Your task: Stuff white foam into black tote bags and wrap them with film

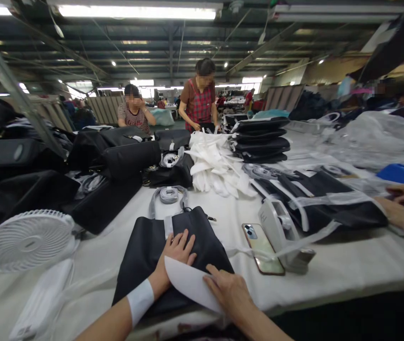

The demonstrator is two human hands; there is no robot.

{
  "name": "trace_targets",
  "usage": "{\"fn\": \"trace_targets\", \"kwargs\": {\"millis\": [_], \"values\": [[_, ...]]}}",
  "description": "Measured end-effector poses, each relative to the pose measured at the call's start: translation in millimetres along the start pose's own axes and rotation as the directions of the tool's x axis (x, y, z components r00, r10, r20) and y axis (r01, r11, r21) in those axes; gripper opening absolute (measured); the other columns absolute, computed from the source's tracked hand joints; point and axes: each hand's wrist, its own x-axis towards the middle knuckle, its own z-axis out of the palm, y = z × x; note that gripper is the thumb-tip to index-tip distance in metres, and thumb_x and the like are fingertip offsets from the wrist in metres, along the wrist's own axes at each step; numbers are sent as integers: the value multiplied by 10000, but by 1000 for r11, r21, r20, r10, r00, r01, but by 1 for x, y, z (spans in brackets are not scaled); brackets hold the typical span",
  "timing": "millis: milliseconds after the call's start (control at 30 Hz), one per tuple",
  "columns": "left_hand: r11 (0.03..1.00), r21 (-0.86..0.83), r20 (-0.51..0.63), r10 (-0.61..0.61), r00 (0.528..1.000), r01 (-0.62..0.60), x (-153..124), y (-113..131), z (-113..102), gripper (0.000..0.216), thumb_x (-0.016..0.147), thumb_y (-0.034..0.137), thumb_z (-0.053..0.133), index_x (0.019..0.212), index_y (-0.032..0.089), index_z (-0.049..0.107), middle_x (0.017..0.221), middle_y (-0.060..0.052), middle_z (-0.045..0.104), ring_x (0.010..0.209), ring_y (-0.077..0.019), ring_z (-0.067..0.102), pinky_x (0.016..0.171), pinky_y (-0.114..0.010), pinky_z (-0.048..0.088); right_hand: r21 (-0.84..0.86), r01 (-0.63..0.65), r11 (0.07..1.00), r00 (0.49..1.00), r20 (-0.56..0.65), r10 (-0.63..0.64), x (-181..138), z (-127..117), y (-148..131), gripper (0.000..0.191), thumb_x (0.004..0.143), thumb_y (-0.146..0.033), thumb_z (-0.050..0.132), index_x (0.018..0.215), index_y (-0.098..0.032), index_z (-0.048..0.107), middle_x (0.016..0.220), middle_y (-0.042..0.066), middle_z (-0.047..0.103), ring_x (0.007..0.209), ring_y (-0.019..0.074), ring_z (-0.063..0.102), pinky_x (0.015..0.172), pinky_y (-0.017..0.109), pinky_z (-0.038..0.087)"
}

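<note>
A black handbag [141, 255] lies flat on the pale cloth-covered table right in front of me. My left hand [177, 248] rests on top of it, fingers spread, with a white band around the wrist. In my right hand [230, 286] is a white curved sheet [193, 284], pinched between thumb and fingers and held over the bag's lower part. The sheet's left tip reaches up to my left wrist. A wrapped strap coil [169, 194] sits at the bag's top edge, near a small metal clasp [212, 219].
White fan [27, 241] at left; phone [264, 248] and tape dispenser [280, 232] to the right. Behind are loose white sheets [216, 166], stacked black bags [261, 139] and more bags. A co-worker's hands [401, 208] are at far right; two people [200, 102] work across the table.
</note>
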Motion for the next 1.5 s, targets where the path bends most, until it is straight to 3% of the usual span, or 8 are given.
{"fn": "trace_targets", "kwargs": {"millis": [133, 300, 567, 700, 833, 967, 1167, 1500], "values": [[1000, -3, 2, 19, 1000, -19, -1, 1, -7, 496, 949, 388, 430, 1416, 220, 425, 1436, -125, 470, 1256, -281, 465, 1059, -500, 337, -115, 40, 993, 996, 78, -32, -12, 10, -7, 334, 909, -448, 533, 1216, -336, 599, 913, 65, 722, 799, 254, 698, 650, 292, 479], [1000, -10, 30, 22, 999, -22, -1, -2, -14, 489, 963, 379, 405, 1427, 226, 411, 1449, -115, 452, 1263, -277, 448, 1067, -491, 330, 215, 10, 976, 987, 156, -45, -18, -24, 3, 215, 877, -417, 564, 988, -259, 658, 766, 23, 721, 740, 208, 683, 640, 253, 436], [964, -266, 210, 62, 976, -4, 11, -13, -27, 492, 929, 374, 477, 1387, 194, 460, 1405, -160, 455, 1176, -301, 502, 990, -477, 426, 597, -114, 794, 947, -177, 269, -37, -94, 57, 547, 844, -687, 389, 809, -221, 672, 604, 29, 620, 547, 181, 564, 523, 277, 416], [849, -523, 267, 82, 960, 73, 40, -19, -38, 692, 829, 325, 626, 1452, 224, 343, 1470, -162, 330, 1225, -281, 506, 978, -405, 474, 651, -220, 727, 881, -187, 435, -28, -72, 74, 405, 753, -590, 584, 841, -203, 668, 708, 43, 659, 643, 204, 609, 598, 291, 464], [805, -591, 300, 279, 912, -52, 87, -16, -48, 959, 750, 339, 733, 1514, 326, 154, 1589, -135, 50, 1160, -277, 575, 918, -367, 508, 637, -307, 707, 836, -174, 520, -6, -45, 84, 627, 744, -398, 568, 1326, -189, 462, 730, -13, 639, 656, 187, 608, 672, 302, 474], [842, -476, 329, 438, 837, -253, 121, -12, -45, 781, 615, 517, 811, 1291, 263, 514, 1402, -107, 416, 1023, -284, 624, 829, -363, 527, 544, -363, 757, 850, -140, 508, 17, -39, 92, 536, 771, -341, 465, 1270, -154, 513, 824, 29, 645, 729, 201, 594, 724, 316, 454], [860, -462, -83, 201, 976, -216, 84, -15, -8, 430, 759, 565, 688, 917, 195, 535, 948, -34, 525, 796, -172, 582, 693, -291, 518, 483, -376, 791, 849, -163, 503, 55, -40, 75, 305, 851, -431, 450, 973, -194, 597, 802, 52, 644, 706, 204, 580, 663, 292, 401], [881, -379, -365, 139, 920, -284, 65, -15, 2, 380, 788, 525, 683, 879, 187, 536, 925, -66, 551, 861, -197, 578, 765, -321, 516, 332, -390, 859, 885, -121, 449, 98, -46, 73, 347, 830, -258, 469, 1120, -131, 611, 724, 60, 640, 720, 204, 587, 678, 279, 371]]}}
